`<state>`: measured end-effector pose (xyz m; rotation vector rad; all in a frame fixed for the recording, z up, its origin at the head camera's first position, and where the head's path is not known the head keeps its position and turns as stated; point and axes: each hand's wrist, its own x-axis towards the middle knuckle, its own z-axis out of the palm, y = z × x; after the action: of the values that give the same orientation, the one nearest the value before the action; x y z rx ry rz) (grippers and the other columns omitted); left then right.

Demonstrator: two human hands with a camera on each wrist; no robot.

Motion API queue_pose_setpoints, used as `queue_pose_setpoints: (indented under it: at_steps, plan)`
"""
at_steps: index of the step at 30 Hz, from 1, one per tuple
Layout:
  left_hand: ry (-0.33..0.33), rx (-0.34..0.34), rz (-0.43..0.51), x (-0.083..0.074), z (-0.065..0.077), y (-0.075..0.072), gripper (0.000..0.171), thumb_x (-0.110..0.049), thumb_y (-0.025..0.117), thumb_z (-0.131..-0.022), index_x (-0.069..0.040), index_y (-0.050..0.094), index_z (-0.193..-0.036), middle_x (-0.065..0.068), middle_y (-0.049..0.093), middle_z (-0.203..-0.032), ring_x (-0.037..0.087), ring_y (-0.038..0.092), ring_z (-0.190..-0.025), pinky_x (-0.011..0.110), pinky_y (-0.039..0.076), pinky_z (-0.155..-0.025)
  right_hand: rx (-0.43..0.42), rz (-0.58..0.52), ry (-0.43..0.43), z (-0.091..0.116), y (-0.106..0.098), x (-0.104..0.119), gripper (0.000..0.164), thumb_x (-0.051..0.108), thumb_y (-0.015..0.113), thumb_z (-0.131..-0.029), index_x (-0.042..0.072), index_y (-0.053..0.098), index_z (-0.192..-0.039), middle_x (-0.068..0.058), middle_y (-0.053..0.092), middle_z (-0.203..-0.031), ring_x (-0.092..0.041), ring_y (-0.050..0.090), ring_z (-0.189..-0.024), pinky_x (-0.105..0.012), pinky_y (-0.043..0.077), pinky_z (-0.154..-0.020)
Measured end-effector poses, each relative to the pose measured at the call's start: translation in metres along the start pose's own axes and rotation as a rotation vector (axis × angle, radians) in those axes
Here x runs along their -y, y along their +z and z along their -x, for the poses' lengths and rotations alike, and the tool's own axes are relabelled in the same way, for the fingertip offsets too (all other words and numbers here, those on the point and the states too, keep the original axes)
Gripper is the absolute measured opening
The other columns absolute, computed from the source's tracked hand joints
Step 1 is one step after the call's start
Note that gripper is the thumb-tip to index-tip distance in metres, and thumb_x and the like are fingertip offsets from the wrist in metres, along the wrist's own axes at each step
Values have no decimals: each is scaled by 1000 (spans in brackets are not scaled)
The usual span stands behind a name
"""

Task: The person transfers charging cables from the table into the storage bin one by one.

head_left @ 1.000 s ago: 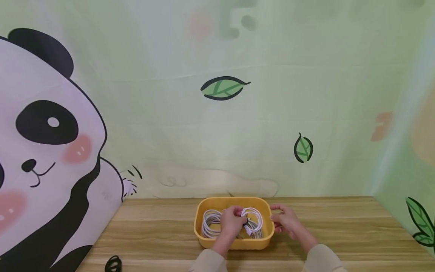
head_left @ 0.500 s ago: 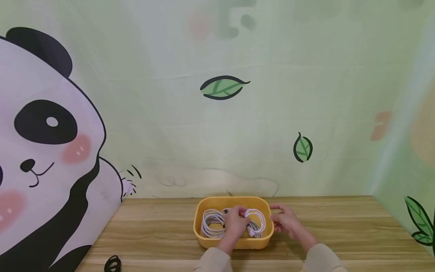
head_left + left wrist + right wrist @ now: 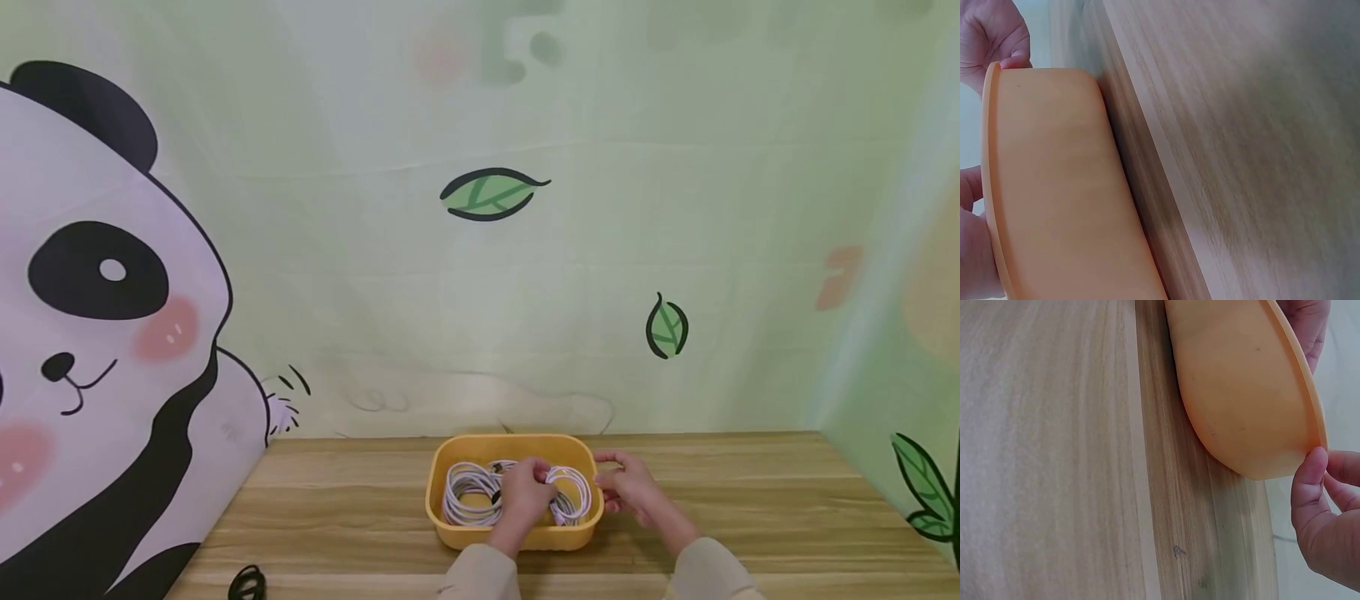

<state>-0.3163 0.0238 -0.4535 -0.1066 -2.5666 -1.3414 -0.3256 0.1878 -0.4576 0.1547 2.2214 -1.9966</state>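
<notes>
The yellow bin [image 3: 517, 540] stands on the wooden table with coiled cables inside. My left hand [image 3: 523, 496] reaches into its middle, fingers curled at the left edge of a white cable coil [image 3: 583, 493]; the fingertips are partly hidden. A thicker whitish cable coil [image 3: 453, 492], with a black tie, lies in the left part, and another bit of cable [image 3: 501, 465] shows behind the hand. At the right end my right hand [image 3: 630, 490] grips the rim, its thumb [image 3: 1312, 467] against the outer wall in the right wrist view. The left wrist view shows mainly the bin's front wall.
A small black cable bundle [image 3: 247, 582] lies on the table at the lower left. Behind the table [image 3: 750, 500] hangs a pale green backdrop [image 3: 360, 275] with a panda and leaves, and it continues along the right side.
My left hand has moved slightly right within the bin, and the white cable coil has shifted right and lower with it. More of the left coil shows. The right hand keeps its place on the rim.
</notes>
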Motion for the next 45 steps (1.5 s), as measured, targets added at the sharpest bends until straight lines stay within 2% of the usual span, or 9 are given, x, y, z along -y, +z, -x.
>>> queue_pose_setpoints:
  at_steps: [3, 9, 16, 31, 40, 45]
  plan:
    - [-14, 21, -11, 1, 0, 1, 18, -1, 72, -62, -5, 63, -78, -2, 54, -66, 7, 45, -61, 19, 38, -56, -8, 5, 10, 0, 1, 0, 38, -2, 47, -83, -3, 41, -121, -4, 51, -63, -11, 46, -49, -21, 39, -43]
    - [2, 26, -37, 0, 0, 3, 18, -1, 72, -60, -4, 63, -75, -2, 54, -65, 7, 46, -60, 19, 38, -55, -14, -3, 16, 0, 2, 1, 39, -2, 47, -83, -3, 41, -121, -4, 51, -63, -11, 46, -49, -21, 38, -43]
    - [-16, 55, -51, -3, 0, 3, 18, -1, 73, -60, -5, 62, -73, -2, 51, -62, 8, 43, -58, 19, 36, -54, 6, -6, 2, 1, 0, 1, 40, -2, 47, -83, -4, 39, -122, -3, 51, -63, -10, 46, -49, -20, 39, -43]
    - [7, 77, -70, -3, 0, 5, 20, 1, 73, -59, -4, 61, -74, -1, 50, -62, 9, 43, -57, 19, 37, -53, -9, -14, 3, 1, 1, -1, 39, -2, 48, -83, -3, 40, -122, -3, 50, -63, -10, 46, -48, -20, 39, -43]
    - [19, 79, -112, -6, 2, 4, 21, 1, 72, -59, -2, 59, -75, -1, 49, -60, 11, 43, -56, 20, 36, -52, 7, -24, -12, 1, 0, -1, 41, -3, 48, -83, -5, 38, -122, -2, 50, -61, -9, 46, -48, -20, 38, -43]
    - [45, 58, -155, -3, 1, 7, 21, -1, 73, -58, -4, 57, -71, -1, 46, -58, 12, 42, -55, 21, 34, -51, 16, -29, -14, 1, 0, -1, 41, -3, 48, -83, -5, 37, -123, -3, 51, -63, -8, 46, -47, -20, 39, -43]
